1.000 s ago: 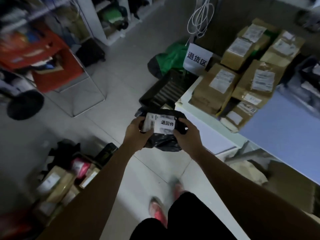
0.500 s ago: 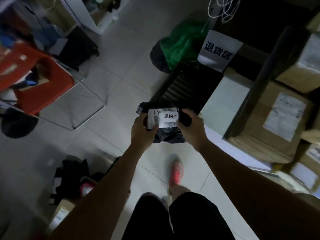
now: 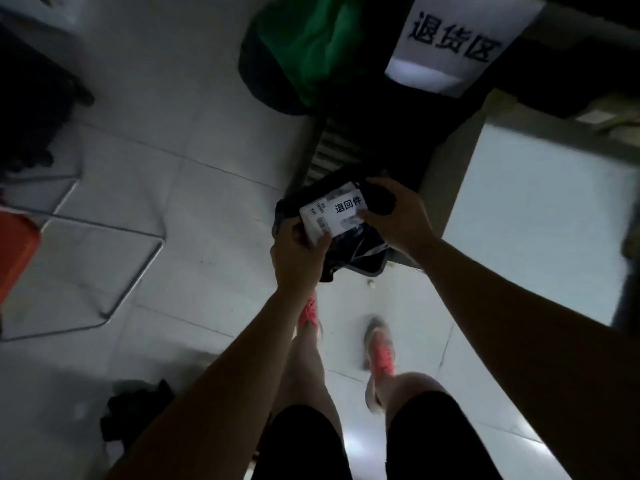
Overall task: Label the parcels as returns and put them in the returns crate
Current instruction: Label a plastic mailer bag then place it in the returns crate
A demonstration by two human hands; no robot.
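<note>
I hold a black plastic parcel [image 3: 360, 251] in both hands above the near end of a dark slatted crate [image 3: 346, 147] on the floor. A white shipping label and a white returns sticker [image 3: 348, 206] with black characters lie on top of the parcel. My left hand [image 3: 299, 254] grips its left end, thumb on the label. My right hand [image 3: 398, 216] grips its right end, thumb by the sticker. A white sign [image 3: 453, 43] with large black characters hangs at the crate's far end.
A green and black bag [image 3: 294, 53] lies left of the crate. The white table top [image 3: 533, 216] is to the right. A metal rack frame [image 3: 104, 237] and orange bin [image 3: 14, 251] stand at left; dark items [image 3: 135, 410] lie on the floor.
The view has moved forward and tilted down toward the crate and sign. The stacked boxes have left the view. Both hands kept their grip and carried the parcel over the crate's near end.
</note>
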